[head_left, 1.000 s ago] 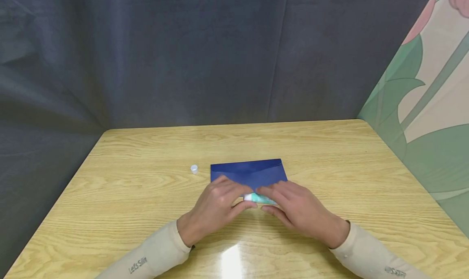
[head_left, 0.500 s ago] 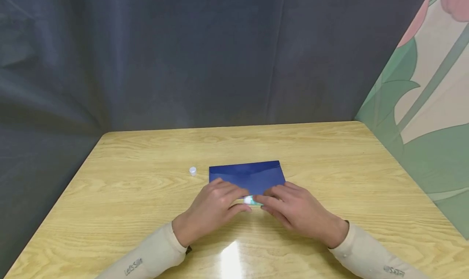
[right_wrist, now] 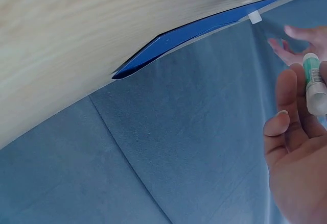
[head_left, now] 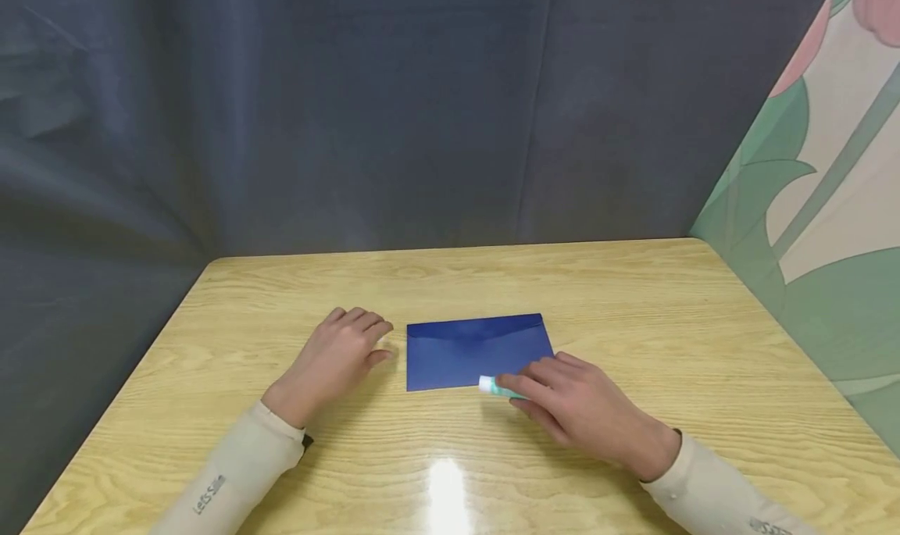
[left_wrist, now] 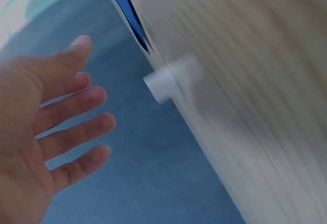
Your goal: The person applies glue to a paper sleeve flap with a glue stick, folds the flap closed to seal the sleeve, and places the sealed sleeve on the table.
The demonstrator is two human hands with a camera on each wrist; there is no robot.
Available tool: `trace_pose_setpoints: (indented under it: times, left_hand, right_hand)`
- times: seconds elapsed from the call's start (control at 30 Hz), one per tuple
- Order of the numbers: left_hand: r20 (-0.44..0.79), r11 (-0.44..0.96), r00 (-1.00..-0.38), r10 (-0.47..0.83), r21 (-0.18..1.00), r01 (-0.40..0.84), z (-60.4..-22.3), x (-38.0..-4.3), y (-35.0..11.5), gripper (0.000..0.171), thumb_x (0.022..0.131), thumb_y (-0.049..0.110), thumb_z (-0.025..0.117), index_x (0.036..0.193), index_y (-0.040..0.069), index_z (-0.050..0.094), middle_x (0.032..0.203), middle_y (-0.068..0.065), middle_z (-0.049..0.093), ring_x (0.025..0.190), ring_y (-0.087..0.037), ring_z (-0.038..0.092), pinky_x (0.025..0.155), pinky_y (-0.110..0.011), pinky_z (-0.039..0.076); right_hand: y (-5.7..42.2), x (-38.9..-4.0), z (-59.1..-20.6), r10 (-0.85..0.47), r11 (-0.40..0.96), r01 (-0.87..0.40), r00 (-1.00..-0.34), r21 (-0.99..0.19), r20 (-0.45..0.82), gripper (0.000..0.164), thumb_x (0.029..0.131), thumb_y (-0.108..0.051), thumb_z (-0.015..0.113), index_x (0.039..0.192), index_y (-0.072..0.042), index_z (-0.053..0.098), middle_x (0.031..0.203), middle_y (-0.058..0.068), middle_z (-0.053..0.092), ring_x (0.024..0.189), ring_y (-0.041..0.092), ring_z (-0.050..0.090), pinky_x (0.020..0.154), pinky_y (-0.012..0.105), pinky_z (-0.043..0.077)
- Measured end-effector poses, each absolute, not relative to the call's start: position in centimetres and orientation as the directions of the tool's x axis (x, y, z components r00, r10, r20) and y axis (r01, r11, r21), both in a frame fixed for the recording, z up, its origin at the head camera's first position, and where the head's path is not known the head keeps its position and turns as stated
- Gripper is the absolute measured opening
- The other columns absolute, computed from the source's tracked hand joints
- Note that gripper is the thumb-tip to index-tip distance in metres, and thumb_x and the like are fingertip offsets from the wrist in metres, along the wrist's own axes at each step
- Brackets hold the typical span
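Observation:
My right hand (head_left: 580, 406) pinches a glue stick (head_left: 499, 386), a small white-ended tube with a green label. The tube overlaps the near edge of a blue envelope (head_left: 457, 362) lying flap side up. In the right wrist view, the glue stick (right_wrist: 314, 86) lies along the fingers. My left hand (head_left: 333, 363) is to the left of the envelope, with its fingers spread and bent a little. In the left wrist view, a blurred small white cap (left_wrist: 166, 83) stands on the table, apart from the fingertips of the left hand (left_wrist: 56, 117). The head view mostly hides this cap behind the hand.
The wooden table (head_left: 633, 301) runs back to a dark grey curtain (head_left: 380, 113), which also hangs along the left side. On the right is a wall panel (head_left: 830, 230) with a flower pattern.
My left hand has moved off the glue stick, leftward and away from me, to beside the white cap. My right hand keeps the glue stick at nearly the same place.

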State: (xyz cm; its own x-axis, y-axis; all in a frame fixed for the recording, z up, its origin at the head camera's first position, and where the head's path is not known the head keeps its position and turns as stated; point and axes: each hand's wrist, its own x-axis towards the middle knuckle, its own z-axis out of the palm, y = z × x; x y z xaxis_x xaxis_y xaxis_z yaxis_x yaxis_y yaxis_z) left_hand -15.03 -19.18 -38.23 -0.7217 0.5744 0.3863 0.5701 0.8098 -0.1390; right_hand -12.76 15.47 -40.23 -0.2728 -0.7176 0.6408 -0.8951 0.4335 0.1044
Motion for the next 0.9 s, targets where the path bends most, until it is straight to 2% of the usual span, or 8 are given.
trace_pose_setpoints:
  times: [0.17, 0.53, 0.73, 0.9]
  left_hand:
    - [0.303, 0.845, -0.79, 0.534, -0.142, 0.516, -38.7, -16.0, -20.6, 0.038, 0.081, 0.022, 0.084, 0.115, 0.009, 0.072, 0.113, -0.004, 0.072, 0.106, -0.024, 0.066, 0.088, -0.044, 0.054]
    - [0.187, 0.861, -0.841, 0.508, -0.131, 0.491, -39.0, -16.3, -20.8, 0.035, 0.084, 0.017, 0.081, 0.117, 0.013, 0.072, 0.123, -0.009, 0.069, 0.11, -0.029, 0.066, 0.085, -0.05, 0.055]
    - [0.187, 0.851, -0.831, 0.524, -0.154, 0.502, -39.2, -16.4, -20.6, 0.028, 0.087, 0.009, 0.076, 0.114, 0.012, 0.072, 0.109, -0.006, 0.073, 0.099, -0.026, 0.068, 0.084, -0.048, 0.055]
    - [0.206, 0.831, -0.806, 0.554, -0.184, 0.524, -39.2, -16.4, -20.2, 0.02, 0.085, -0.001, 0.073, 0.102, 0.011, 0.073, 0.095, -0.003, 0.07, 0.087, -0.022, 0.067, 0.077, -0.042, 0.055]
  right_hand:
    - [15.4, -12.7, -40.4, -0.721, 0.43, -0.896, -0.268, 0.109, 0.639, 0.026, 0.105, -0.029, 0.047, 0.114, -0.02, 0.069, 0.084, -0.013, 0.063, 0.068, 0.002, 0.053, 0.063, 0.021, 0.045]
    - [15.3, -12.6, -40.3, -0.723, 0.424, -0.9, -0.273, 0.096, 0.634, 0.025, 0.104, -0.029, 0.049, 0.114, -0.02, 0.07, 0.083, -0.014, 0.064, 0.069, 0.002, 0.053, 0.062, 0.021, 0.043]
    - [15.5, -12.5, -40.3, -0.735, 0.428, -0.899, -0.29, 0.089, 0.612, 0.021, 0.103, -0.029, 0.053, 0.114, -0.021, 0.069, 0.082, -0.013, 0.064, 0.068, 0.003, 0.052, 0.062, 0.021, 0.042]
    - [15.6, -12.5, -40.4, -0.746, 0.439, -0.895, -0.313, 0.08, 0.588, 0.02, 0.102, -0.03, 0.055, 0.115, -0.021, 0.068, 0.081, -0.013, 0.063, 0.067, 0.004, 0.052, 0.063, 0.021, 0.042]
